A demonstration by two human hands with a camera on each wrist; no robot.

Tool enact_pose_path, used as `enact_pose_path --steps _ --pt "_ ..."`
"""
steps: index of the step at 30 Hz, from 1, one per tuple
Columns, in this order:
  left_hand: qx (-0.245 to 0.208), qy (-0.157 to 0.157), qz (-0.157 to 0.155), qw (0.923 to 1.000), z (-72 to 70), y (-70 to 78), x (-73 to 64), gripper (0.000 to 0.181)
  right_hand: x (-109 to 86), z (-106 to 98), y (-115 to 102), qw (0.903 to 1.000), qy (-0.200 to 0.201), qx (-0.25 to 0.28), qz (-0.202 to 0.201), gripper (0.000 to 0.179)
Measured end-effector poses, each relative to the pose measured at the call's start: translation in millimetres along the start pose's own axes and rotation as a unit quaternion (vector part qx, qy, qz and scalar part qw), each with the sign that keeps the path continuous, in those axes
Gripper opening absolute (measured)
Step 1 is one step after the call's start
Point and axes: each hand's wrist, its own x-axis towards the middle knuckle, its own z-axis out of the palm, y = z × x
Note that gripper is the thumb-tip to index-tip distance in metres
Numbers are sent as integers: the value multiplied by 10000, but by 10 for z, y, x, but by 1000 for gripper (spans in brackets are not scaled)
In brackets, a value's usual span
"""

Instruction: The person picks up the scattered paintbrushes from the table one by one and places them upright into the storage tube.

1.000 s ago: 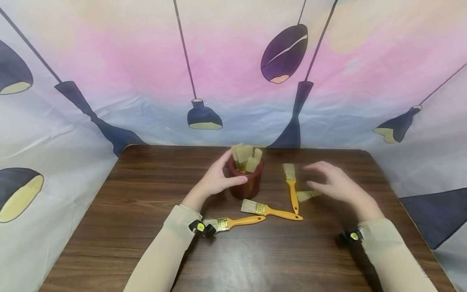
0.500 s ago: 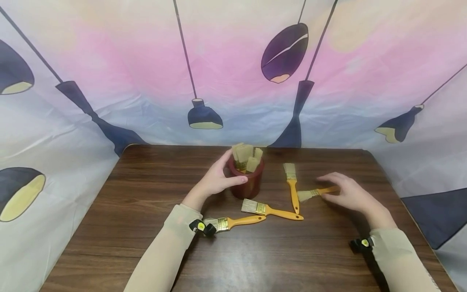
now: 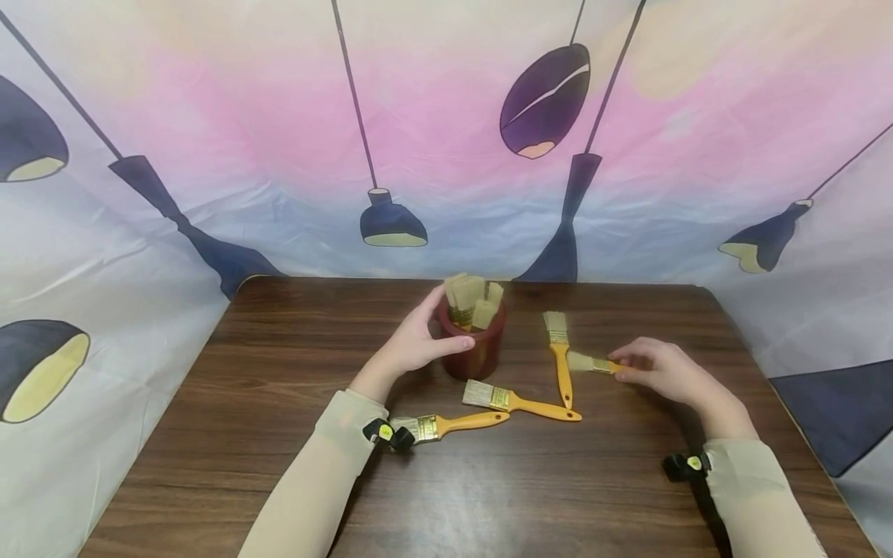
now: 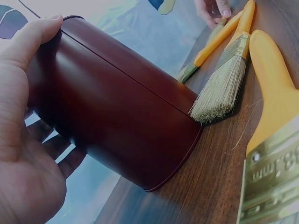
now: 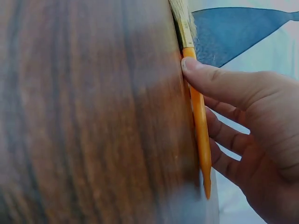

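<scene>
My left hand [image 3: 412, 341] grips a dark red cup [image 4: 112, 107], thumb near the rim and fingers round its far side. Bristle ends of several paintbrushes [image 3: 469, 298] stick up out of the cup. At the right, my right hand [image 3: 666, 372] pinches the orange handle of a small paintbrush [image 3: 596, 363] between thumb and fingers. In the right wrist view that handle [image 5: 201, 126] lies close along the table surface, and the thumb presses near its metal band.
On the wooden table [image 3: 488, 496] lie three more paintbrushes: one upright brush [image 3: 560, 356] right of the cup, one slanting brush [image 3: 519, 403] in front, and another brush [image 3: 453, 425] by the left wrist. A printed cloth [image 3: 279, 116] hangs behind.
My right hand first drew back to the right, then lowered onto the small paintbrush and took hold of its handle; the brush has turned slightly. The left hand stays on the cup.
</scene>
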Motion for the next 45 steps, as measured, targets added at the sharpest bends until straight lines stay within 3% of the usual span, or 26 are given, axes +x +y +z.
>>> enact_pose_path --steps 8,14,23,27,34,36,37,40,42,45 --pt "-19 -11 58 10000 -9 -15 -1 102 27 -4 -36 9999 24 149 43 19" --pt "-22 5 70 10000 -8 -15 -2 103 78 -53 -136 9951 890 431 -26 24" --pt "-135 -8 153 9998 10 -49 16 100 275 -154 -572 9704 1906 1465 217 29" --pt "-87 11 128 9999 12 -40 16 99 394 -179 -838 9455 2395 2206 -27 25" --pt "-98 -31 110 9999 5 -31 13 101 663 -230 -1420 8701 3082 3809 -525 15" --pt "-147 -61 136 9998 1 -24 11 102 748 -238 -1590 8553 3118 4084 -664 13" --pt "-169 -73 145 9997 -1 -23 10 102 789 -236 -1667 8525 3110 4139 -724 13" --pt "-152 -85 135 9998 -7 -17 5 103 899 -209 -1853 8616 3016 3987 -883 17" --pt "-118 -68 116 9998 -6 -13 4 102 956 -169 -1942 8754 2958 3706 -937 20" --pt "-80 -48 115 9999 -7 -12 6 102 1035 -108 -2019 9035 2832 3050 -1020 17"
